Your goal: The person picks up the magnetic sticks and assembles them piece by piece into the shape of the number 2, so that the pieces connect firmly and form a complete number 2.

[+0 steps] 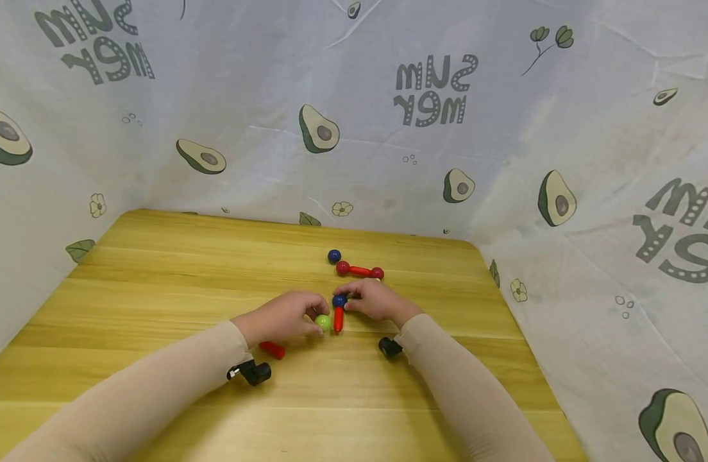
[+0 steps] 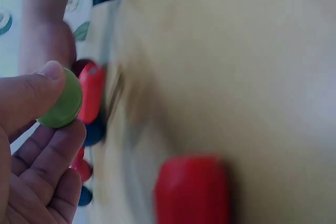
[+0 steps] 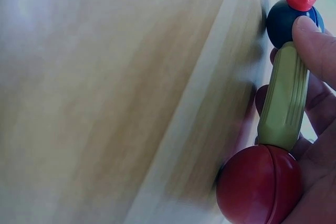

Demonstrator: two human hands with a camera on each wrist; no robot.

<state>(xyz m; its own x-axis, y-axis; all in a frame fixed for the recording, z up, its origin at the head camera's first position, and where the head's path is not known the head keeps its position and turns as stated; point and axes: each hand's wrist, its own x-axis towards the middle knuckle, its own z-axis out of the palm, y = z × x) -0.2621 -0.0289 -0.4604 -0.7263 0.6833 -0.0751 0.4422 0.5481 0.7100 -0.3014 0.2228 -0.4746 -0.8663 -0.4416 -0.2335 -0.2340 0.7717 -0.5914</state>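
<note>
Pinching a green ball (image 1: pixel 323 323) between thumb and fingers of the left hand (image 1: pixel 285 316), just left of a red stick (image 1: pixel 338 319). Gripping a blue ball (image 1: pixel 339 301) with curled fingers of the right hand (image 1: pixel 377 300), with that red stick joined to the ball and pointing toward the near edge. From the same ball, in the right wrist view, an olive stick (image 3: pixel 285 98) running back to a crimson ball (image 3: pixel 260 184) by the palm; perhaps also an end of the crimson pair (image 1: pixel 343 268), though too hidden by the hand to be sure. Just beyond the right hand, that pair joined by a second red stick (image 1: pixel 360 272). Just beside its left end, another blue ball (image 1: pixel 334 256). Near the left wrist, a loose red stick (image 1: pixel 272 350) on the wooden worktop (image 1: pixel 342 423). Behind everything, an avocado-print cloth (image 1: pixel 244 77).
</note>
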